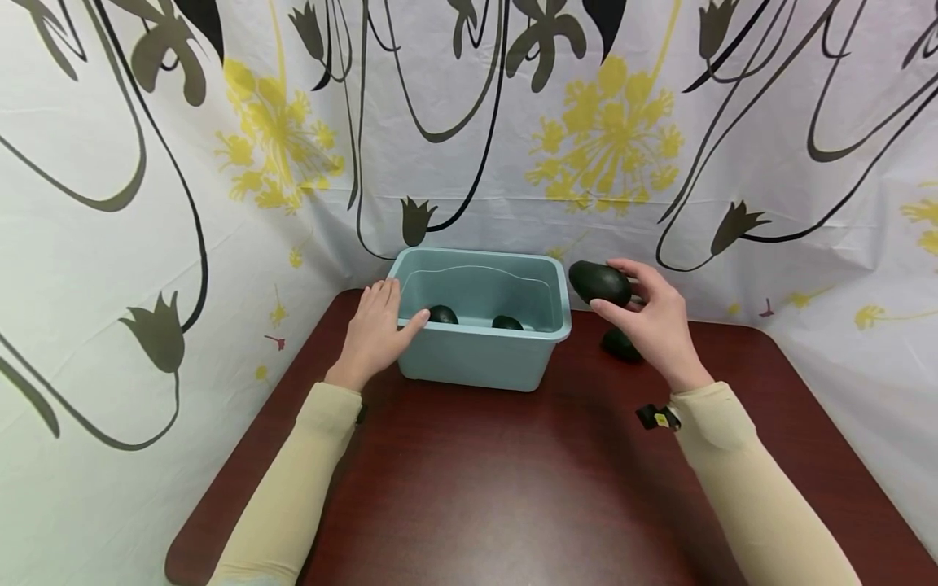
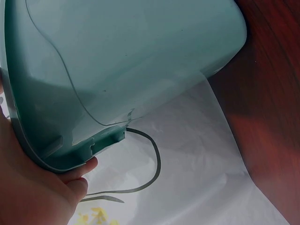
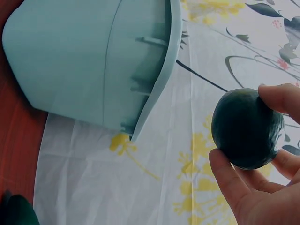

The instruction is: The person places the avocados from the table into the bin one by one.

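Note:
A dark green avocado is held in the air by my right hand, just right of the bin. In the right wrist view the thumb and fingers grip this avocado from its sides. The light blue plastic bin stands upright at the back of the table. My left hand rests on the bin's left rim, and in the left wrist view its fingertips reach under the rim. Inside the bin lie two avocados, one on the left and one further right, both partly hidden by the front wall.
Another avocado lies on the table below my right hand, partly covered by it. The dark red-brown table has rounded corners. A white flower-patterned cloth hangs behind the table and along its sides.

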`<state>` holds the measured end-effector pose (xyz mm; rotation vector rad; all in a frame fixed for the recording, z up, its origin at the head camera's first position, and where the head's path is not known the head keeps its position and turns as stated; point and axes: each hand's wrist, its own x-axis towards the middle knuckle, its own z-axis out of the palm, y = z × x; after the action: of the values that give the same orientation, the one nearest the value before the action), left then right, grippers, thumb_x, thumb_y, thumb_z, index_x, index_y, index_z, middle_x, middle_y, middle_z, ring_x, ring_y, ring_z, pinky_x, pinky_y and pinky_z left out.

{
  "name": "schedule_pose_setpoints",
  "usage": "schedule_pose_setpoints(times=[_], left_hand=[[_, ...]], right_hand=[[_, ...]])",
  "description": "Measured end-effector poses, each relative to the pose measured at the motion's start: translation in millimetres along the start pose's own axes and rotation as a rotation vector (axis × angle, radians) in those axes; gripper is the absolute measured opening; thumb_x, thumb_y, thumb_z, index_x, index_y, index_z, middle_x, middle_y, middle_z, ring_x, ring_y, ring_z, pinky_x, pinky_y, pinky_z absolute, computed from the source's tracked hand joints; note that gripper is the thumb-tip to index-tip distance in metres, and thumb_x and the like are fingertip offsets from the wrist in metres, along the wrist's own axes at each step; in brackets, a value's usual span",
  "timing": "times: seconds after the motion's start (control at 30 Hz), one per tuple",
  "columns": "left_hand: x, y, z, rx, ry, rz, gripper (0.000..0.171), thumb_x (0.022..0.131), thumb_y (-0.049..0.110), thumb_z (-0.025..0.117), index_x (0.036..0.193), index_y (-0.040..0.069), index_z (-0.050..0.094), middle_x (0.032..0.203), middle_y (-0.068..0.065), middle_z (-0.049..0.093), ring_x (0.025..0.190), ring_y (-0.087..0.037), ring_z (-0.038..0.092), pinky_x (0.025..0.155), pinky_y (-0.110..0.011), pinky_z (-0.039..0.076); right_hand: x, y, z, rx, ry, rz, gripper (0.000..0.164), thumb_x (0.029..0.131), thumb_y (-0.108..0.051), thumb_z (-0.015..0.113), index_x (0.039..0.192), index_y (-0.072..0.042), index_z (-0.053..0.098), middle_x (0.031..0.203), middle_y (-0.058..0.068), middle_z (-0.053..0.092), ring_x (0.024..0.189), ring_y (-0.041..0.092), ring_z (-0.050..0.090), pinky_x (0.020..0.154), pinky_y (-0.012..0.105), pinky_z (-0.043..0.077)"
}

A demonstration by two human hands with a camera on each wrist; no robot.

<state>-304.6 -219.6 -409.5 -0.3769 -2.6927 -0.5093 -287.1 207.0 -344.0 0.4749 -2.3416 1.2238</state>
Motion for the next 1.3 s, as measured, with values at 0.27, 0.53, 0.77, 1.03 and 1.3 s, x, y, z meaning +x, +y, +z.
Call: schedule_pose_setpoints(times=[0.27,0.53,0.77,1.03,1.3], left_hand=[[-0.1,0.2,-0.6,-0.005,-0.003,-0.003,0.1,0.097,0.074,0.033,0.158,-0.004,0.023,0.163,-0.021,0.024,0.151,-0.034,0.018,0.123,-0.043,0.006],[0.4,0.4,-0.7,-0.001,-0.002,0.001,0.1,0.097,0.074,0.033,0.157,-0.005,0.023,0.162,-0.021,0.024,0.151,-0.034,0.019,0.123,-0.043,0.007],[-0.9,0.4,-1.5,0.002,0.0,0.0,0.099,0.097,0.074,0.033,0.157,-0.005,0.023,0.162,-0.021,0.025,0.15,-0.034,0.019,0.123,-0.044,0.007],[-1.6,-0.1,-1.2,0.001,0.002,-0.003,0.099,0.097,0.073,0.034,0.157,-0.005,0.024,0.162,-0.021,0.025,0.15,-0.034,0.019,0.123,-0.044,0.008],[-0.6,0.1,-0.9,-0.005,0.004,0.0,0.098,0.097,0.073,0.035,0.158,-0.004,0.023,0.162,-0.021,0.024,0.15,-0.035,0.019,0.123,-0.044,0.007]], right_hand=[[0,-42,12,0.058,-0.057,-0.025,0.059,0.089,-0.02,0.079,0.143,-0.016,0.056,0.142,0.006,0.053,0.118,0.024,0.058,0.092,0.044,0.054],[13,-23,28,0.073,-0.086,-0.041,0.062,0.088,-0.029,0.08,0.144,-0.027,0.055,0.143,-0.004,0.051,0.12,0.022,0.057,0.092,0.044,0.054],[21,-15,39,0.092,-0.107,-0.059,0.063,0.086,-0.036,0.082,0.143,-0.033,0.055,0.142,-0.01,0.051,0.119,0.015,0.056,0.091,0.038,0.055],[26,-19,56,0.117,-0.15,-0.058,0.062,0.085,-0.04,0.082,0.142,-0.035,0.056,0.141,-0.013,0.05,0.12,0.013,0.055,0.09,0.037,0.056],[32,-25,78,0.126,-0.187,-0.069,0.063,0.085,-0.043,0.081,0.142,-0.034,0.057,0.138,-0.01,0.052,0.116,0.016,0.056,0.088,0.041,0.056]])
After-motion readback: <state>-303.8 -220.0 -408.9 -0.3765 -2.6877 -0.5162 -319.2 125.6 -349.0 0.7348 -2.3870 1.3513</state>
